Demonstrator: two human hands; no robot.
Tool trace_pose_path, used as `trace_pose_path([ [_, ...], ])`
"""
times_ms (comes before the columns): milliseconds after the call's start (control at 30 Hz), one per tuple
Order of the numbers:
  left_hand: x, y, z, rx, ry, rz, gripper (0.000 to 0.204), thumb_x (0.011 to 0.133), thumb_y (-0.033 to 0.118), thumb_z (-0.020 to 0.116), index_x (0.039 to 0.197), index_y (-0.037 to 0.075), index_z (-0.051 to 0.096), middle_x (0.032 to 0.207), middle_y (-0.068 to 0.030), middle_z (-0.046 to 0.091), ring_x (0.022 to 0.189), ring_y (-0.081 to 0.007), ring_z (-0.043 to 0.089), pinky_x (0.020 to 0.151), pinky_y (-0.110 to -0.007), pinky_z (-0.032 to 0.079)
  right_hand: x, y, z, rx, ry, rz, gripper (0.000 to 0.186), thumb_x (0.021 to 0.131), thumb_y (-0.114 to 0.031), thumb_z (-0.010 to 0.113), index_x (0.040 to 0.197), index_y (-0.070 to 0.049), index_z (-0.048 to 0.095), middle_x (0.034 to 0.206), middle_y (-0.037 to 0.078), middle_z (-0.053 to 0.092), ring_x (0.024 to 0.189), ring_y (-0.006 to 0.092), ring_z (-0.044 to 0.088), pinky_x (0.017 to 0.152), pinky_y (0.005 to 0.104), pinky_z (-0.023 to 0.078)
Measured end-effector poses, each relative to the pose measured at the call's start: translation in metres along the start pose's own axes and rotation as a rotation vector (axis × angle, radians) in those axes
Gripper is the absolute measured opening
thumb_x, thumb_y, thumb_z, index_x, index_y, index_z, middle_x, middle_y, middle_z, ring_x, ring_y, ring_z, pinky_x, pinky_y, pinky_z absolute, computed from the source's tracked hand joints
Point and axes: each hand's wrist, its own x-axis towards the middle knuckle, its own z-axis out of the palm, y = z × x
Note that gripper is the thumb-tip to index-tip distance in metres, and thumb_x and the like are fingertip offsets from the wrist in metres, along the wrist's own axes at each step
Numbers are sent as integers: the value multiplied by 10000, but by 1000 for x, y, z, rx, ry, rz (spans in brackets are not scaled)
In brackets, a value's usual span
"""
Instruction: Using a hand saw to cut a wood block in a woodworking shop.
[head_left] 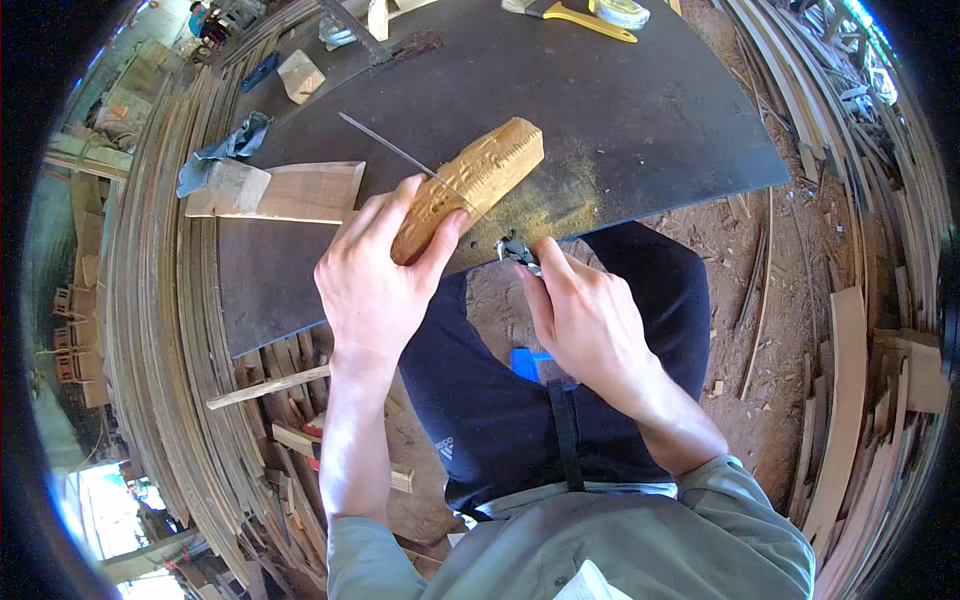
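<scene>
My left hand (pixel 377 270) is wrapped round the near end of a carved yellow-brown wooden block (pixel 490 172), its thumb on the right side. Rows of bumps and notches are cut into the block, which tilts up to the right above the dark tabletop (pixel 650 130). In my right hand (pixel 590 305), fingers closed, is the dark, wrapped-looking end of a thin file-like metal tool (pixel 385 143). Its slender shaft crosses over the block and sticks out beyond at the upper left. Whether it has teeth is too small to tell. Sawdust (pixel 560 200) lies right of the block.
On the table's left lie a flat wooden board (pixel 310 190), a blue-grey cloth (pixel 235 145) and a small wood block (pixel 300 77). A yellow-handled brush (pixel 590 22) and a roll of tape (pixel 621 12) sit at the far edge. Long wooden strips (pixel 165 300) are stacked on both sides.
</scene>
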Motion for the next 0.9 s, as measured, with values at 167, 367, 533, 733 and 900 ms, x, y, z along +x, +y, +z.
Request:
trace_pose_path([
  [167,0,6,-6,-49,-50,-64,401,936,305,842,1249,73,752,1106,-113,785,992,-310,783,850,-393,601,0,0,3,-11,45,-18,221,1088,-248,576,1045,-41,513,798,154,667,639,393,699,541,485,558],
  [367,-2,0,-3,5,-19,-13,472,922,420,835,1237,78,752,1023,-64,782,890,-258,790,763,-378,630,-1,-3,0,-32,37,-16,220,1087,-244,576,1040,-35,524,798,147,663,643,385,700,546,477,561],
  [533,0,8,-9,-40,-41,-59,423,917,292,859,1251,55,751,1086,-106,784,966,-301,781,830,-391,600,0,-3,0,-34,43,-28,218,1088,-242,571,1043,-34,525,801,151,665,642,383,702,545,481,561],
  [733,0,2,-5,21,-6,0,454,931,405,828,1233,75,749,1005,-61,775,873,-258,785,757,-368,623,2,-4,2,-30,53,-11,190,1060,-196,628,1013,-35,540,718,169,660,603,397,682,527,479,532],
  [900,1,8,-7,60,-90,-45,427,976,364,789,1274,66,720,1051,-116,755,940,-340,759,802,-424,587,3,-2,5,-55,21,6,208,1054,-221,633,1036,-35,542,666,164,660,570,384,685,507,476,530],
])
